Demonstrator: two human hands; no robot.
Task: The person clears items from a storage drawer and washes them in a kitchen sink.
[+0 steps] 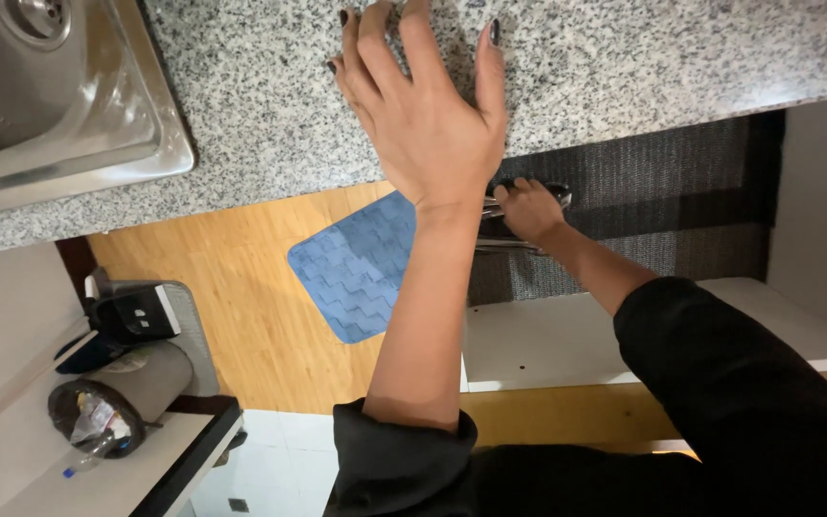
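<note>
Flat and spread, left hand presses counter, holding nothing. Right hand, below counter edge, closed round a metal handle. Sink at counter's left.

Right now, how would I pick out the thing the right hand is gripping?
Start at the speckled granite counter and drop below its front edge to the dark cabinet opening. There the right hand wraps a shiny metal handle, the only gleaming thing against that dark weave.

Even, warm indoor light. Soft glare on the stainless steel sink rim. Speckled grey granite counter sharp. Left hand casts faint shadow. Dark recess below the counter underexposed; slight edge blur.
</note>
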